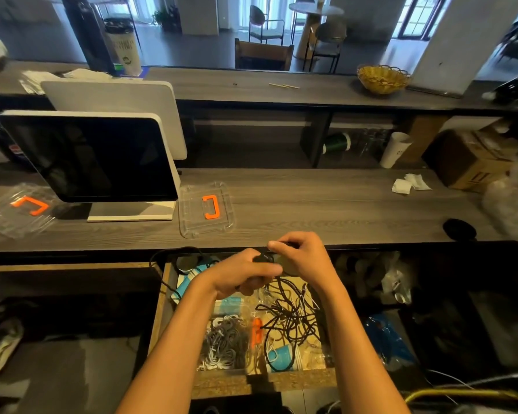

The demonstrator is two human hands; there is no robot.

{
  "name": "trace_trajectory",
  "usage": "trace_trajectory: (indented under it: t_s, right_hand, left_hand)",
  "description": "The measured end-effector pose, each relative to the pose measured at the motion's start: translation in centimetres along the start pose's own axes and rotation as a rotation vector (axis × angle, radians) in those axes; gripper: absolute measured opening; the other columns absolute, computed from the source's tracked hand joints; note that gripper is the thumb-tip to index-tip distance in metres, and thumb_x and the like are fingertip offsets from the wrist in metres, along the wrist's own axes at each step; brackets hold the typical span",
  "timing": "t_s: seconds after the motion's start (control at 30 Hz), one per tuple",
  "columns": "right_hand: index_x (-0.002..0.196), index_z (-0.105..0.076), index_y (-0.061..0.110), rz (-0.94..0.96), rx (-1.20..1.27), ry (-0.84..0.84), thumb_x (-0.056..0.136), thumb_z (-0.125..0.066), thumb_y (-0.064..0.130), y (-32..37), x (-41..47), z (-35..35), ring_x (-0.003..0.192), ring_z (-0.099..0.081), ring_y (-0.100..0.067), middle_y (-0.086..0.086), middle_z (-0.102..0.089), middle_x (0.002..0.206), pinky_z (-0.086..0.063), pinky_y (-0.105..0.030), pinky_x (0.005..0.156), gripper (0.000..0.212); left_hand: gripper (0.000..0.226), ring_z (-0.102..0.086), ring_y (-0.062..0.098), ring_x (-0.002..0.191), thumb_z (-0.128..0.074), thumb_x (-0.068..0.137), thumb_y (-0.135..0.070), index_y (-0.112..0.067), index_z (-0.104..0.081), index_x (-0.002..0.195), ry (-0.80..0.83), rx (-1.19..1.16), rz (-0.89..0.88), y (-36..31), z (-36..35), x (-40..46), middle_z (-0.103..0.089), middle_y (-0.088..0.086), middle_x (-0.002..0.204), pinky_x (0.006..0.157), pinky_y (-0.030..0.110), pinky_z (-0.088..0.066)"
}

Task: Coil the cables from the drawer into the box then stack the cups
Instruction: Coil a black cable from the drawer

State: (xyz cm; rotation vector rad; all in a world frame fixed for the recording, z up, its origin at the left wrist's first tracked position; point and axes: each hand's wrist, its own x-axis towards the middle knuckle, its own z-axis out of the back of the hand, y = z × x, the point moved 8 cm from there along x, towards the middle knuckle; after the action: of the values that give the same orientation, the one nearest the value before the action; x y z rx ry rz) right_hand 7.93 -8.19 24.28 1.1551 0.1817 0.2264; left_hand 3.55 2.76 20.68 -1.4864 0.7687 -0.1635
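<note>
Over an open drawer (162, 309) set below the near edge of a grey wood-grain counter (311, 204), a person is working a black cable (284, 312) with both hands. At the counter's left end a clear lid with an orange handle (27, 206) is lying beside a tilted touchscreen terminal (87, 156), and a second clear lid with an orange handle (206, 209) is lying flat just right of the terminal's base, close to the near edge. The left hand (240, 274) is curling its fingers around a bundled part of the cable above the drawer's far end, while the right hand (301, 253) is pinching the cable between thumb and fingertips just beside it, the two hands nearly touching. Loose loops of the cable are trailing down into the drawer's right half. In the drawer's near left part a clear box (226, 342) is holding grey and white coiled cables, and a blue paper cup (281, 358) is lying on its side near the front edge. Toward the counter's right end, white crumpled napkins (410, 183) are lying near a cardboard box (470, 162).
</note>
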Motion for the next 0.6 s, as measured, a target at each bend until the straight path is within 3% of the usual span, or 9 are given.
trace_trajectory:
  t_s: [0.07, 0.17, 0.23, 0.3, 0.4, 0.47, 0.5, 0.6]
  right_hand:
    - [0.081, -0.078, 0.012, -0.024, 0.008, -0.013, 0.087, -0.073, 0.032, -0.1, 0.0, 0.2, 0.063, -0.060, -0.003, -0.003, -0.072, 0.072, -0.046, -0.022, 0.062, 0.021]
    - [0.076, -0.078, 0.017, -0.042, -0.052, -0.068, 0.086, -0.070, 0.045, -1.4, 0.1, 1.1, 0.061, -0.056, -0.017, -0.012, -0.070, 0.072, -0.043, -0.032, 0.061, 0.031]
    - [0.073, -0.078, 0.023, -0.062, -0.094, -0.092, 0.084, -0.066, 0.056, -2.5, 0.1, 1.9, 0.067, -0.060, -0.033, -0.015, -0.070, 0.072, -0.041, -0.033, 0.062, 0.037]
    - [0.074, -0.078, 0.025, -0.095, -0.079, -0.084, 0.085, -0.064, 0.057, -3.0, 0.0, 2.2, 0.080, -0.061, -0.041, -0.020, -0.070, 0.079, -0.042, -0.033, 0.065, 0.036]
    - [0.083, -0.079, 0.026, -0.146, -0.030, 0.012, 0.091, -0.064, 0.043, -3.4, -0.5, 1.6, 0.077, -0.062, -0.028, -0.014, -0.073, 0.084, -0.045, -0.026, 0.070, 0.024]
    - [0.085, -0.079, 0.022, -0.160, -0.024, 0.107, 0.093, -0.062, 0.042, -3.5, -0.8, 0.9, 0.074, -0.054, -0.018, -0.017, -0.067, 0.079, -0.045, -0.026, 0.070, 0.028]
    - [0.086, -0.079, 0.018, -0.169, -0.022, 0.130, 0.093, -0.062, 0.042, -3.6, -0.9, 0.7, 0.073, -0.052, -0.017, -0.018, -0.065, 0.079, -0.044, -0.027, 0.070, 0.031]
    - [0.088, -0.080, 0.021, -0.194, -0.009, 0.143, 0.091, -0.066, 0.038, -3.8, -1.2, 0.9, 0.079, -0.065, -0.014, 0.000, -0.073, 0.082, -0.052, -0.028, 0.076, 0.022]
  left_hand:
    - [0.035, -0.027, 0.005, 0.045, -0.066, 0.093, -0.032, -0.020, -0.050, 0.063, -0.026, -0.008, -0.013, 0.5, 0.4, 0.1, -0.036, -0.007, 0.052, 0.042, 0.016, -0.023]
    - [0.038, -0.029, 0.007, 0.046, -0.056, 0.094, -0.038, -0.019, -0.050, 0.061, -0.125, -0.254, -0.081, 0.7, 1.5, 0.0, -0.034, -0.007, 0.050, 0.042, 0.016, -0.027]
    - [0.039, -0.037, 0.011, 0.048, -0.053, 0.096, -0.041, -0.017, -0.052, 0.066, -0.295, -0.321, -0.116, 0.7, 3.0, 0.0, -0.036, -0.004, 0.050, 0.048, 0.021, -0.038]
    - [0.040, -0.057, 0.017, 0.053, -0.048, 0.101, -0.040, -0.009, -0.058, 0.078, -0.557, -0.274, -0.097, 1.1, 4.9, -0.2, -0.054, 0.004, 0.054, 0.059, 0.030, -0.053]
    - [0.040, -0.074, 0.024, 0.085, -0.041, 0.105, -0.035, -0.003, -0.066, 0.102, -0.787, -0.576, -0.172, 2.0, 6.1, -0.3, -0.075, 0.015, 0.096, 0.073, 0.038, -0.062]
    - [0.039, -0.073, 0.020, 0.096, -0.038, 0.106, -0.034, -0.007, -0.064, 0.113, -0.757, -0.902, -0.292, 1.9, 6.0, 0.0, -0.071, 0.011, 0.116, 0.085, 0.039, -0.058]
    - [0.039, -0.072, 0.018, 0.097, -0.038, 0.106, -0.036, -0.008, -0.064, 0.115, -0.717, -1.076, -0.357, 1.7, 5.9, 0.1, -0.070, 0.009, 0.117, 0.089, 0.039, -0.055]
    - [0.036, -0.072, 0.015, 0.077, -0.043, 0.104, -0.036, -0.009, -0.064, 0.092, -0.667, -1.435, -0.499, 1.3, 6.5, -0.3, -0.067, 0.003, 0.081, 0.085, 0.036, -0.056]
